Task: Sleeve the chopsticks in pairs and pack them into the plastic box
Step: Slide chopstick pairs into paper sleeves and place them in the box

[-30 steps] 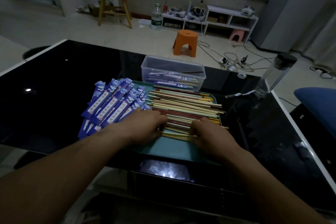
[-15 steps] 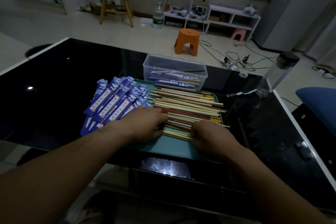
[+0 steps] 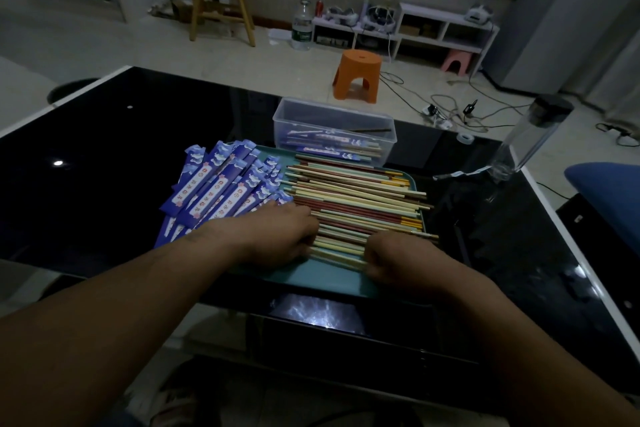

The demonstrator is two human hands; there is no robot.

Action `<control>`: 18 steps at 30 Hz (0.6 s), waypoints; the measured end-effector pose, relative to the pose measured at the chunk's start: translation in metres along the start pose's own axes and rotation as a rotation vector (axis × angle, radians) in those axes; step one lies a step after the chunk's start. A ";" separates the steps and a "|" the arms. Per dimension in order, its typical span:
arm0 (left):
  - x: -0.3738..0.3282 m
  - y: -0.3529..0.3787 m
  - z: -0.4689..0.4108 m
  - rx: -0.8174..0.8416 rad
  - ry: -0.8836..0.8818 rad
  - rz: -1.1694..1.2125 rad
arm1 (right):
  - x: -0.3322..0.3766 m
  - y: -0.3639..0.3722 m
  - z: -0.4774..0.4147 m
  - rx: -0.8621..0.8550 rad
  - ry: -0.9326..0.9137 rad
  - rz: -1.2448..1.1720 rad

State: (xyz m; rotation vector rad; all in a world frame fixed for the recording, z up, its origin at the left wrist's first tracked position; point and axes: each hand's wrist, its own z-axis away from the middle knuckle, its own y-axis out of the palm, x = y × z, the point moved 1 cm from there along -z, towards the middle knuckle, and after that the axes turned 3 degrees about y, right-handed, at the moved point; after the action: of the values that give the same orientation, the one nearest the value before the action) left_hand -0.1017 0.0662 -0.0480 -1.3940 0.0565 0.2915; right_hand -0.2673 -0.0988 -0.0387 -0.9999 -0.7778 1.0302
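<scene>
A pile of loose chopsticks (image 3: 360,198) in cream, red and yellow lies across a teal tray (image 3: 329,276). Blue printed paper sleeves (image 3: 221,184) are fanned out on the tray's left side. Behind the tray stands the clear plastic box (image 3: 332,130) with a few sleeved pairs inside. My left hand (image 3: 280,236) curls its fingers over the left ends of the nearest chopsticks. My right hand (image 3: 398,260) is curled like a fist, gripping the same near chopsticks further right. The fingertips of both hands are hidden.
The tray sits on a glossy black table (image 3: 121,149) with a white rim. A clear bottle with a black cap (image 3: 530,139) stands at the right, a tape roll (image 3: 465,139) beside it. An orange stool (image 3: 358,74) stands on the floor beyond.
Both hands stay at the near edge of the chopstick pile. The right hand's fingers have curled tighter over the nearest sticks. Nothing has been lifted.
</scene>
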 end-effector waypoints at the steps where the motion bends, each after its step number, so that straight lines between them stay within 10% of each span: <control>1: 0.000 -0.003 0.001 0.004 -0.017 0.093 | -0.005 -0.001 0.000 -0.006 0.003 -0.058; 9: 0.025 -0.025 0.007 -0.121 -0.207 0.455 | -0.039 -0.014 0.008 -0.728 0.264 -0.436; 18: 0.008 -0.023 0.009 -0.031 -0.159 1.003 | -0.004 0.003 -0.002 -0.161 0.207 -1.712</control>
State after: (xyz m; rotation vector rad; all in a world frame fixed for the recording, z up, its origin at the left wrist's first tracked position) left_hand -0.0898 0.0729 -0.0256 -1.2748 0.6290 1.2326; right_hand -0.2681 -0.1020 -0.0425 -0.2544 -1.1436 -0.6091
